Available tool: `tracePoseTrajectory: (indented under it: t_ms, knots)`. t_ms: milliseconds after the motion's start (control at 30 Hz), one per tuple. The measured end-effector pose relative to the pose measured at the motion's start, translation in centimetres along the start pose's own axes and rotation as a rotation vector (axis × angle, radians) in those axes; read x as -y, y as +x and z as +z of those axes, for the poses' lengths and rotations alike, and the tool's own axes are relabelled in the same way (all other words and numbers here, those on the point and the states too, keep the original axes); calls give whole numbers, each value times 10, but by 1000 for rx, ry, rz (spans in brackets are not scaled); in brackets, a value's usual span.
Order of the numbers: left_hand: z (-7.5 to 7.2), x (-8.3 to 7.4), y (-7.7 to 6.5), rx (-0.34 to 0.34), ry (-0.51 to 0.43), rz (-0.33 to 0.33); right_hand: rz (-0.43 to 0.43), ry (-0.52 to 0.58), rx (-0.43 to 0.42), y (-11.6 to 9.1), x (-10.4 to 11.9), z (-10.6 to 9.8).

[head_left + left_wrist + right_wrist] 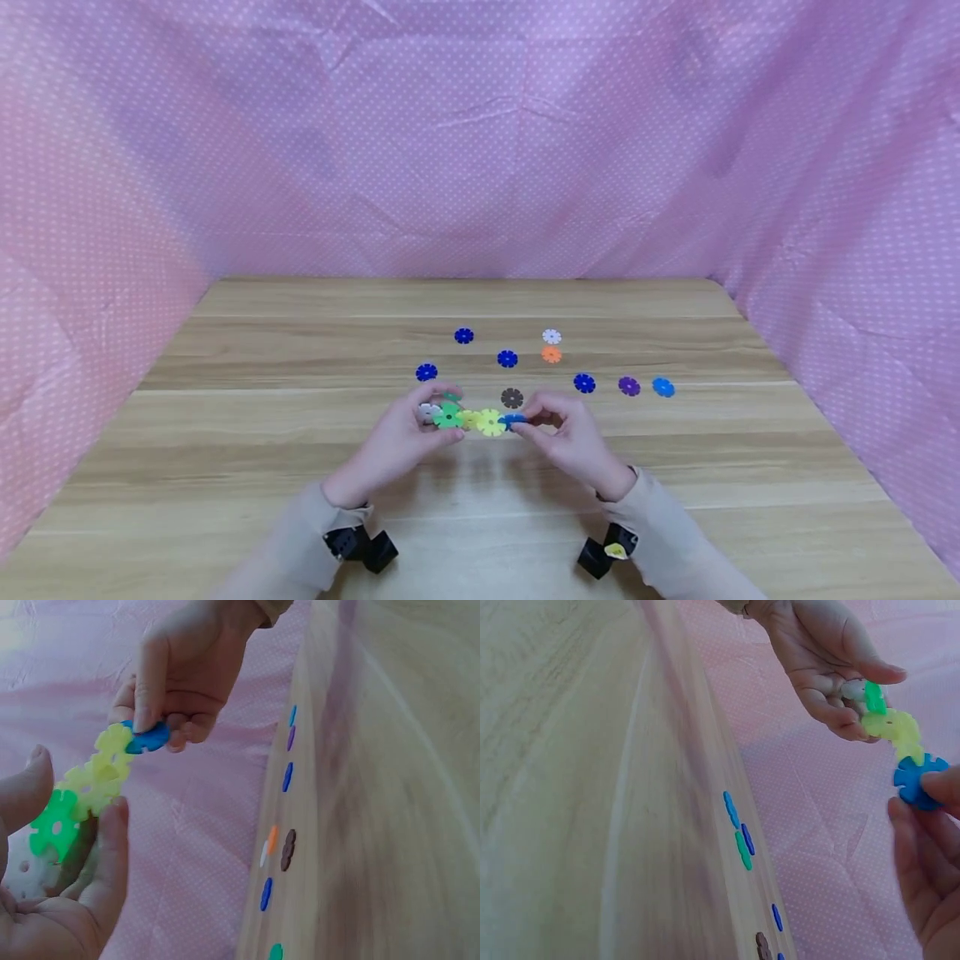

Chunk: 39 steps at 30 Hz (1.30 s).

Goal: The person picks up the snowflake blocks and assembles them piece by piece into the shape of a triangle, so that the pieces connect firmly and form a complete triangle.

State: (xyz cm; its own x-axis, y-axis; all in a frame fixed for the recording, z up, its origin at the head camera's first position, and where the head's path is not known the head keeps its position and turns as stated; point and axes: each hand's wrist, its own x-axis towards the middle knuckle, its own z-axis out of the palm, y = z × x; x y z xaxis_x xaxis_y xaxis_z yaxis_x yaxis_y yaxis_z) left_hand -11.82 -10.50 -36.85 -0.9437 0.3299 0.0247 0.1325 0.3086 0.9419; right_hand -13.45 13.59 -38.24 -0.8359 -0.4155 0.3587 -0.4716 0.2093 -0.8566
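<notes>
A short chain of notched, flower-shaped plastic discs spans both hands above the table: a white disc (428,412), a green disc (448,416), two yellow discs (491,422) and a blue disc (513,421). My left hand (401,433) holds the white and green end, its fingers curled beneath and its thumb raised apart in the right wrist view. At the other end, my right hand (573,433) pinches the blue disc (919,781) between thumb and fingers. That blue disc touches the end yellow disc (114,739); how far their slots interlock I cannot tell.
Loose discs lie flat on the wooden table (300,350) beyond the hands: several dark blue discs (507,358), a white one, an orange disc (551,354), a brown disc (512,397), a purple disc (629,386) and a light blue disc (663,387). Pink dotted cloth (480,167) encloses the table.
</notes>
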Motion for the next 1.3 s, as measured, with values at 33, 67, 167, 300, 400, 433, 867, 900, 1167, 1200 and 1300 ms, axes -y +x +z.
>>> tracePoseTrajectory:
  t_ms: [33, 67, 167, 300, 400, 433, 867, 900, 1167, 1200, 1300]
  knots:
    - [-1, -1, 1, 9, -2, -19, 21, -12, 20, 0, 0, -1]
    - [-3, -1, 1, 19, -4, -36, 35, -21, 39, 1, 0, -2]
    - [-5, -1, 3, 29, -3, -84, 50, -39, 81, 3, 0, -6]
    - [-5, -1, 5, 13, 6, -108, 42, -34, 106, 5, -1, -9]
    - [-5, -3, 5, -24, 16, -109, 45, -28, 113, 6, 0, -9]
    - [-6, -3, 5, -35, 14, -106, 49, -29, 112, 7, 0, -9]
    - [-6, -1, 9, -113, -204, -109, 207, -11, 13, 9, 2, 0]
    - [-6, -1, 9, -109, -228, -99, 230, -4, 7, 10, 2, 1]
    - [2, 0, 10, -94, -281, -42, 389, 256, -27, 16, 1, 12]
    - [4, 0, 10, -100, -267, -48, 406, 303, -24, 17, 2, 15]
    - [9, 0, 12, -143, -222, -75, 443, 414, -12, 19, 3, 21]
